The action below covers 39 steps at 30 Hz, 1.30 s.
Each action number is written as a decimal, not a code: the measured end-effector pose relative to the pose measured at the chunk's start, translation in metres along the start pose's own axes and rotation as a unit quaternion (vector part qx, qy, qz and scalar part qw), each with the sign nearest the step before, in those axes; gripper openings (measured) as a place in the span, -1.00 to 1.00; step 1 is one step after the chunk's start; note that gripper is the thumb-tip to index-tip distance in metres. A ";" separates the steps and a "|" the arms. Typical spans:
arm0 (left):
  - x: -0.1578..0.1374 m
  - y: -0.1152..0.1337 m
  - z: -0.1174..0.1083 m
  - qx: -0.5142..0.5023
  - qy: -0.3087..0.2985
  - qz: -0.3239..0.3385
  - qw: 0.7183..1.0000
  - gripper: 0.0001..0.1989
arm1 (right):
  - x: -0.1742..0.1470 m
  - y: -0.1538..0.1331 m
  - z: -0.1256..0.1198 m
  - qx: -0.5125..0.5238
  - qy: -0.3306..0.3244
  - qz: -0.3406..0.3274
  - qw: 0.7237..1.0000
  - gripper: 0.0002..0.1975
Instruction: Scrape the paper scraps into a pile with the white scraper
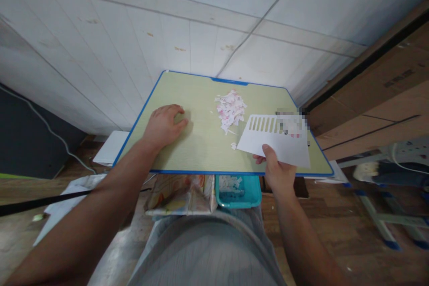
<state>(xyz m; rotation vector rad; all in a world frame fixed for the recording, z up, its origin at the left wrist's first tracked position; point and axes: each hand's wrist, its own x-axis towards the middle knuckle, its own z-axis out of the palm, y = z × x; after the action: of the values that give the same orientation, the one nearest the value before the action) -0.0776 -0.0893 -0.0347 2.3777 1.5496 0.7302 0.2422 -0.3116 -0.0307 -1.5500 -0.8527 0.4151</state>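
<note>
My right hand [277, 169] grips the lower edge of a white card sheet [253, 140], thumb on top and fingers underneath. A row of slots is cut along the far side of the card, and its upper right part is blurred out. Left of the card, a heap of torn paper scraps [230, 109], white with some pink, lies on the pale yellow-green table [201, 156]. A small loose scrap [233, 146] rests by the card's left corner. On the left part of the tabletop, my left hand [165, 124] holds nothing, its fingers bent and the thumb apart.
Below the table's front edge sits a turquoise basket [238, 204] with paper scraps in it, beside a patterned bag [181, 199]. A white panelled wall [161, 44] with a cable stands behind. Cardboard boxes [375, 98] are stacked on the right.
</note>
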 end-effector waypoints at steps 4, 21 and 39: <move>0.000 0.000 0.000 -0.003 0.001 0.006 1.000 -0.56 | 0.001 -0.002 -0.005 0.004 -0.037 0.003 0.999 -0.60; 0.001 -0.003 0.002 -0.001 0.008 0.006 1.000 -0.55 | 0.012 0.007 -0.022 -0.013 -0.022 -0.009 1.000 -0.52; 0.001 -0.003 0.001 -0.005 0.005 0.007 1.000 -0.55 | 0.000 0.001 -0.016 0.006 -0.075 -0.001 0.997 -0.50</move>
<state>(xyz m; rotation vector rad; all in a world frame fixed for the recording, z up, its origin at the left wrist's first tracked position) -0.0793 -0.0870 -0.0363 2.3836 1.5316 0.7517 0.2533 -0.3226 -0.0290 -1.5214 -0.9662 0.5387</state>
